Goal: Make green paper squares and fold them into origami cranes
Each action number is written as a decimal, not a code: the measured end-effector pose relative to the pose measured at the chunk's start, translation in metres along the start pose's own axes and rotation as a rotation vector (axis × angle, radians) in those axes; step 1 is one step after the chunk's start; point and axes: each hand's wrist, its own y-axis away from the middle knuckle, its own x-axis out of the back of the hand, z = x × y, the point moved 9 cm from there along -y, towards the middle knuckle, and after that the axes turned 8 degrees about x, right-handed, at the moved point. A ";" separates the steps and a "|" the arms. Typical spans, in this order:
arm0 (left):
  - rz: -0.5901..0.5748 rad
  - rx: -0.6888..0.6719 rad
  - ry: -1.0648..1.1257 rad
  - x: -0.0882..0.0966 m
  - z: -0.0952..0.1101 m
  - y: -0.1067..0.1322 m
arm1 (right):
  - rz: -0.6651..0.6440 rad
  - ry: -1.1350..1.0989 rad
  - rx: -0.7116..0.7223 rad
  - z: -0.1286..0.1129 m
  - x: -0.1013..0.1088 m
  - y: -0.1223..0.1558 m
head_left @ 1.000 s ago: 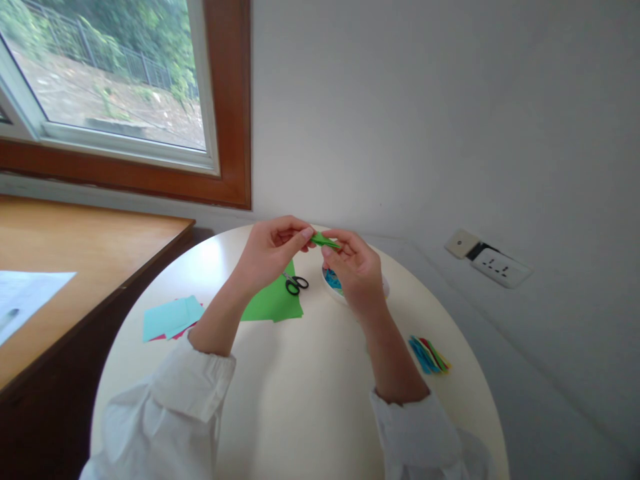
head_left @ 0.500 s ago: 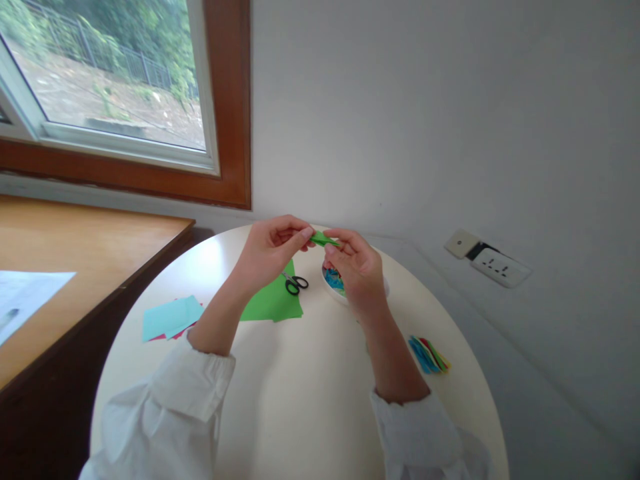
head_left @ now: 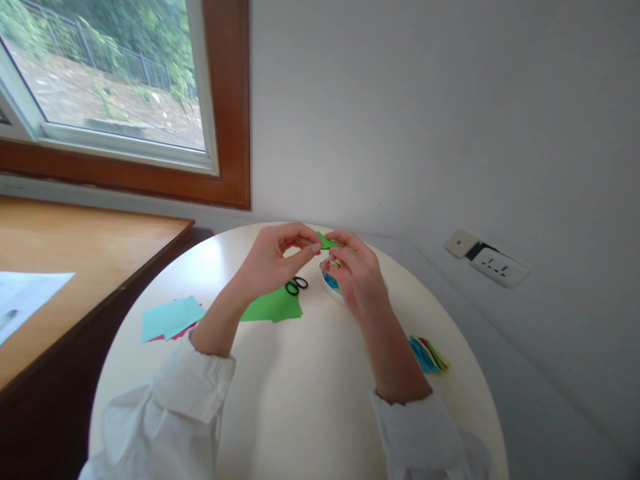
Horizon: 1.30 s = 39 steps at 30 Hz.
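A small folded piece of green paper (head_left: 327, 243) is held up between both hands over the far part of the round table. My left hand (head_left: 277, 259) pinches its left end between thumb and fingers. At the other end, my right hand (head_left: 357, 267) grips it with thumb and fingertips. Below the right hand, partly covered by it, stands a white bowl (head_left: 334, 292) with blue and other coloured bits inside. Black-handled scissors (head_left: 296, 286) lie on green paper sheets (head_left: 273, 307) under my left hand, their blades hidden by it.
Light blue sheets (head_left: 169, 319) rest over red ones on the table's left. A fanned bundle of coloured paper strips (head_left: 429, 355) lies at the right. A wooden desk (head_left: 90, 230) with a white sheet (head_left: 30, 297) adjoins on the left; a wall stands behind.
Both hands have shifted slightly and come closer together. The green paper has turned in the fingers and shows more of its flat side.
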 end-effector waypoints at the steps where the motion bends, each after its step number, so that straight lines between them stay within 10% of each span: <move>1: -0.003 -0.013 -0.017 -0.001 0.001 0.000 | 0.005 -0.021 -0.017 0.002 0.000 0.000; 39: 0.135 -0.129 -0.228 0.004 0.001 0.001 | 0.064 0.241 0.459 -0.031 0.003 0.003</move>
